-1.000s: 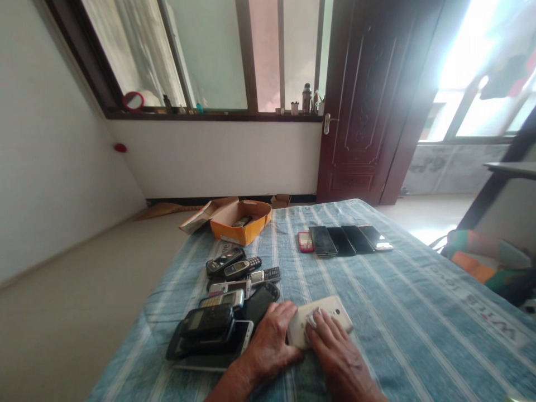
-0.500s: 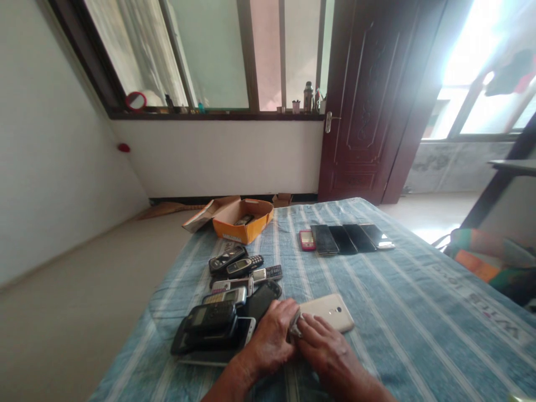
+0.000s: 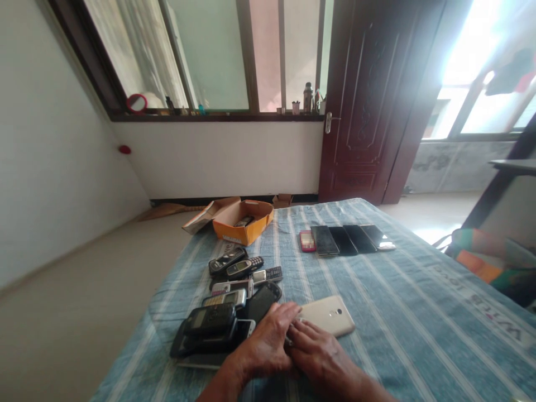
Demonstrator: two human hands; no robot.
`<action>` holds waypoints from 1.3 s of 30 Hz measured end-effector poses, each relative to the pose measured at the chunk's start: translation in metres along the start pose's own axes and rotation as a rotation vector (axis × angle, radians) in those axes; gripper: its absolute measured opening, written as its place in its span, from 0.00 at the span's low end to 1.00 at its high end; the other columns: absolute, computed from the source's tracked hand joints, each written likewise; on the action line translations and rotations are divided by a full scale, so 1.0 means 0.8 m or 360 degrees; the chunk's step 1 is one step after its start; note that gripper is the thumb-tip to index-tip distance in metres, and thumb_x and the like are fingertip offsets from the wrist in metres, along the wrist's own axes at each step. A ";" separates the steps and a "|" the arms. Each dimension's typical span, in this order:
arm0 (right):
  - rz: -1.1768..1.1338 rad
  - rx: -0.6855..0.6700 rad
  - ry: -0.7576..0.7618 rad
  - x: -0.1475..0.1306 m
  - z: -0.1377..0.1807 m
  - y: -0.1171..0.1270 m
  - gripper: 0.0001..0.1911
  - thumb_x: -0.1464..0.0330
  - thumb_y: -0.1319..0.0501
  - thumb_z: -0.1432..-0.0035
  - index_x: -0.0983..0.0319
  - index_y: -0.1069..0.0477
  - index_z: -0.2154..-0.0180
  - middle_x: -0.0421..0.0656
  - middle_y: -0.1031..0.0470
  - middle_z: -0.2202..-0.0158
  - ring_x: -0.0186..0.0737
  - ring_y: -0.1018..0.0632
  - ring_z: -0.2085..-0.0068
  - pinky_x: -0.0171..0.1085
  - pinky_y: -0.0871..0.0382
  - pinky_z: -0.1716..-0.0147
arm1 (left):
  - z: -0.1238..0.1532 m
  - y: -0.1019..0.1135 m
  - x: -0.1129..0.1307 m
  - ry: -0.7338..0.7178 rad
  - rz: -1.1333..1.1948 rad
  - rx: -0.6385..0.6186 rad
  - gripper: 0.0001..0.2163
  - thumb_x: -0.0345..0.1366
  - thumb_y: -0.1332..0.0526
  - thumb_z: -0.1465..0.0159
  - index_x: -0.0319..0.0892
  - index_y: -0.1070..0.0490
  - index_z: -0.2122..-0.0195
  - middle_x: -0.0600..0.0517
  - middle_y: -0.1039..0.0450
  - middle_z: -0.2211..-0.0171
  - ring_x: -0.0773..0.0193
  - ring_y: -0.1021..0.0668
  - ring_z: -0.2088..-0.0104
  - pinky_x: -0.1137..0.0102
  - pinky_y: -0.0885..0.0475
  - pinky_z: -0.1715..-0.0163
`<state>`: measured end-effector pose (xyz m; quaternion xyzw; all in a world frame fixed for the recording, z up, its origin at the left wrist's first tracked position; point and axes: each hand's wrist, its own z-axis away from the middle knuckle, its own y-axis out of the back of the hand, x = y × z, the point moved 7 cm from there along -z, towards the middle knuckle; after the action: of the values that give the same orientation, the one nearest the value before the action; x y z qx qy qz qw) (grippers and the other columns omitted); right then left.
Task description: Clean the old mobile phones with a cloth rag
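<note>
A left hand (image 3: 272, 338) gripped the left end of a gold smartphone (image 3: 329, 315), back side up, right of piled mobile phones (image 3: 211, 320) on blue striped cloth (image 3: 397, 324); the right hand (image 3: 321, 347), fingers together, pressed a mostly hidden white wipe (image 3: 288, 340).

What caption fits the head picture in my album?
Left hand and right hand on a pale phone, beside piled phones on striped cloth.

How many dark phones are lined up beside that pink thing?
4, left to right: first phone by the pink thing, then second phone, third phone and fourth phone. More might hide underneath.
</note>
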<state>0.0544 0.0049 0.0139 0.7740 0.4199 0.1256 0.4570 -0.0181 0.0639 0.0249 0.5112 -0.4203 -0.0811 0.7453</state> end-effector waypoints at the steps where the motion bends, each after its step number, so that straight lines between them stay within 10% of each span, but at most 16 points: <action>1: -0.0031 0.0026 -0.0013 -0.002 -0.003 -0.001 0.11 0.66 0.43 0.35 0.63 0.27 0.55 0.50 0.24 0.53 0.45 0.28 0.44 0.43 0.35 0.42 | 0.000 -0.002 -0.002 -0.0001 -0.0007 -0.0016 0.43 0.40 0.32 0.58 0.37 0.40 0.39 0.38 0.40 0.37 0.43 0.38 0.37 0.51 0.51 0.35; 12: 0.0257 -0.0045 -0.0044 0.040 0.051 0.049 0.16 0.70 0.47 0.33 0.62 0.32 0.46 0.48 0.28 0.44 0.45 0.30 0.41 0.45 0.33 0.43 | 0.000 0.000 0.003 0.0036 0.0018 0.0032 0.42 0.39 0.28 0.57 0.42 0.39 0.39 0.43 0.37 0.39 0.44 0.36 0.40 0.52 0.44 0.38; 39: 0.0054 -0.0058 -0.0066 0.011 0.026 0.026 0.21 0.71 0.48 0.33 0.64 0.36 0.40 0.52 0.28 0.45 0.44 0.30 0.41 0.44 0.36 0.40 | 0.004 0.006 0.017 -0.0087 -0.0015 0.0074 0.27 0.31 0.40 0.50 0.40 0.33 0.46 0.42 0.34 0.42 0.46 0.33 0.41 0.52 0.42 0.39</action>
<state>0.0829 -0.0059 0.0178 0.7749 0.3948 0.1252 0.4774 -0.0135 0.0567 0.0365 0.5280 -0.4399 -0.0887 0.7210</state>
